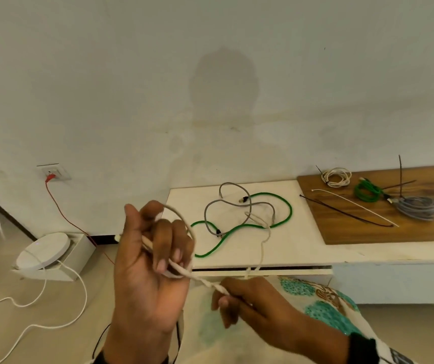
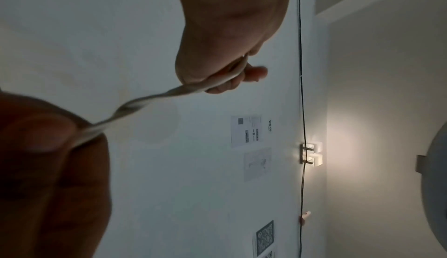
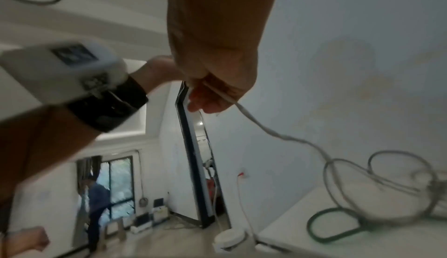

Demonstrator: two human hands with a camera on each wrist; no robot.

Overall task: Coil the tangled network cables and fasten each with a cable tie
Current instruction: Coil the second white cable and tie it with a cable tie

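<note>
My left hand [image 1: 168, 248] is raised in front of me and grips a loop of the white network cable [image 1: 205, 282]. Just below it, my right hand [image 1: 223, 298] pinches the same cable. The short stretch between my hands is twisted and taut. From my right hand [image 3: 212, 93] the white cable [image 3: 266, 128] runs up onto the white table [image 1: 302, 248], among a loose green cable [image 1: 286, 206] and a loose grey cable [image 1: 236, 203]. In the left wrist view my left hand [image 2: 232, 78] is wrapped round the white cable [image 2: 150, 99].
On the wooden board [image 1: 394, 229] at the right lie a coiled white cable [image 1: 338, 177], a coiled green one [image 1: 366, 191], a coiled grey one [image 1: 418, 207] and loose black [image 1: 342, 211] and white cable ties [image 1: 355, 206]. A round white device [image 1: 43, 249] and cords are on the floor at the left.
</note>
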